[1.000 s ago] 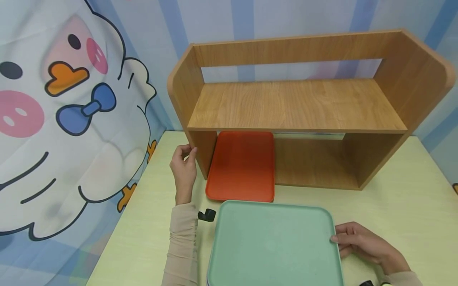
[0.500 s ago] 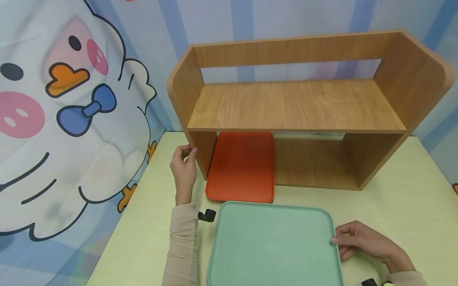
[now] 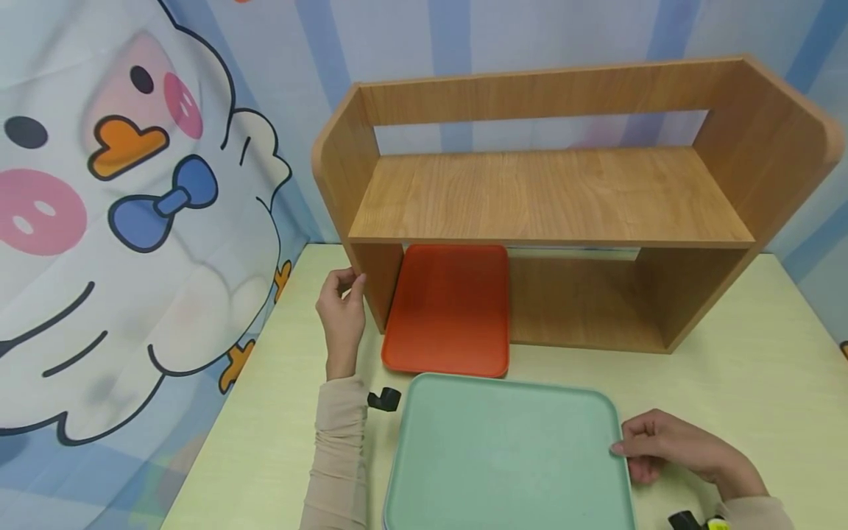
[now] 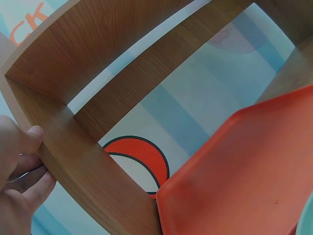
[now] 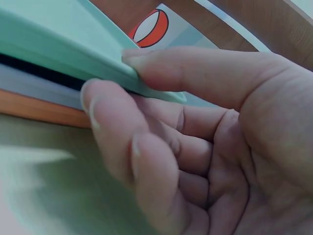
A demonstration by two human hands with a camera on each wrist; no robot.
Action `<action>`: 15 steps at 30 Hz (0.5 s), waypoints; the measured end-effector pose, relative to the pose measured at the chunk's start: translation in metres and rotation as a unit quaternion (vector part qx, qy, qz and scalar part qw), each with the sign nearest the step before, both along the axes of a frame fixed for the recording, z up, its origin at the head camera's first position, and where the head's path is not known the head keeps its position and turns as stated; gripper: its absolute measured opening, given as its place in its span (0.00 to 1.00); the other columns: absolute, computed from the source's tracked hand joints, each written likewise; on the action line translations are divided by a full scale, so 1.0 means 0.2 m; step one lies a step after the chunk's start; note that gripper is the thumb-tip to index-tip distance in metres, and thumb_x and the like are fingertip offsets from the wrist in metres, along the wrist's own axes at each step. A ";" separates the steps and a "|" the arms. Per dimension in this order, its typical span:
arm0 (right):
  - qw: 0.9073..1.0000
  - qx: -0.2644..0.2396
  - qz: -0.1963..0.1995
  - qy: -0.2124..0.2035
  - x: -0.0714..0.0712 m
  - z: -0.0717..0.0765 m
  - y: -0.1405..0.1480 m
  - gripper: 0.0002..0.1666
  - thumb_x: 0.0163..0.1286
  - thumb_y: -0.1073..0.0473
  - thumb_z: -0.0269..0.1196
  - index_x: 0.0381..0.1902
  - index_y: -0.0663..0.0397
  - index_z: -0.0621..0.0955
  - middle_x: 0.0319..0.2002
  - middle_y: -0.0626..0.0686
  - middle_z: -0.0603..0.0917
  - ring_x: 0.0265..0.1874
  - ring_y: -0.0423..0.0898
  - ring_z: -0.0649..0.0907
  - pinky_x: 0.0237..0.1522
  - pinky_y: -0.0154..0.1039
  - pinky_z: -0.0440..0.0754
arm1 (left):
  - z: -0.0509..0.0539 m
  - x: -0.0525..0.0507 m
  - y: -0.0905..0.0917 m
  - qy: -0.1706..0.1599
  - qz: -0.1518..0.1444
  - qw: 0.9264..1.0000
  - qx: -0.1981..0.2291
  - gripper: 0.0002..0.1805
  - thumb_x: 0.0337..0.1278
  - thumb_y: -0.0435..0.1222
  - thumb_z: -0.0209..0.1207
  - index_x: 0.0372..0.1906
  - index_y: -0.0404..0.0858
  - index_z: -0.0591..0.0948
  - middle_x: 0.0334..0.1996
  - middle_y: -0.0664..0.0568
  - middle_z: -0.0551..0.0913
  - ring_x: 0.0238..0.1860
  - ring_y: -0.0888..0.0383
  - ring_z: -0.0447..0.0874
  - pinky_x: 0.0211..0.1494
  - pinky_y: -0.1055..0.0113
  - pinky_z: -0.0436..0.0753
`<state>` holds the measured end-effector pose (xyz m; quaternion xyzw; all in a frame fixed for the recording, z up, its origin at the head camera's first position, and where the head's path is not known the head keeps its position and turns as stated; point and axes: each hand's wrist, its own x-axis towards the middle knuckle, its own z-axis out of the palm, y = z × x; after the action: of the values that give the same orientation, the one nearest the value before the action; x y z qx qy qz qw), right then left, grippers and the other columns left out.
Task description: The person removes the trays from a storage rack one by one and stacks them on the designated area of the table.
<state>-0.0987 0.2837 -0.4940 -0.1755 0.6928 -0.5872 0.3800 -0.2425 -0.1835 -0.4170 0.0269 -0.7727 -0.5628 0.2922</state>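
Note:
My right hand [image 3: 682, 449] pinches the right rim of a light green tray [image 3: 510, 456], thumb on top and fingers underneath. In the right wrist view a gap shows under this tray's near edge, with a grey tray [image 5: 44, 85] and an orange tray [image 5: 44, 107] stacked below it. An orange-red tray [image 3: 450, 309] lies in the lower left of a wooden shelf [image 3: 550, 195], its front end sticking out. My left hand [image 3: 341, 316] holds the front edge of the shelf's left side panel [image 4: 73, 152] between thumb and fingers.
The shelf stands on a pale yellow-green table [image 3: 729, 353] against a striped blue cloth [image 3: 550, 29]. A cartoon duck [image 3: 165, 243] is printed on the cloth at left. Beside the red tray is the shelf's lower right compartment [image 3: 583, 302].
My right hand's fingers have curled a little further under the green tray's rim. The left hand, the shelf and the red tray look the same.

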 end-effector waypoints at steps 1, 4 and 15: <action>1.000 0.003 0.002 -0.001 0.00 0.00 0.00 0.22 0.72 0.63 0.53 0.24 0.79 0.71 0.19 0.44 0.83 0.19 0.36 0.78 0.23 0.32 0.81 | 0.00 0.00 0.00 -0.001 0.000 1.000 0.001 0.10 0.62 0.35 0.60 0.43 0.32 0.79 0.41 0.43 0.81 0.45 0.53 0.81 0.53 0.59 0.83; 1.000 0.007 0.005 -0.008 0.00 0.00 0.00 0.22 0.73 0.62 0.53 0.25 0.80 0.71 0.20 0.45 0.83 0.18 0.36 0.77 0.23 0.31 0.81 | 0.00 0.00 0.00 0.000 0.000 1.000 0.003 0.10 0.61 0.35 0.60 0.43 0.32 0.79 0.41 0.42 0.82 0.45 0.53 0.81 0.53 0.59 0.83; 0.999 0.034 -0.005 -0.033 0.00 0.01 0.00 0.24 0.71 0.59 0.56 0.28 0.83 0.72 0.22 0.47 0.84 0.23 0.39 0.83 0.27 0.37 0.85 | -0.01 0.00 0.00 0.005 0.004 1.000 -0.004 0.11 0.61 0.35 0.60 0.43 0.32 0.79 0.41 0.42 0.82 0.44 0.53 0.81 0.52 0.58 0.83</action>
<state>-0.0987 0.2840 -0.4913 -0.1397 0.7005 -0.5707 0.4052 -0.2433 -0.1832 -0.4188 0.0266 -0.7734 -0.5587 0.2985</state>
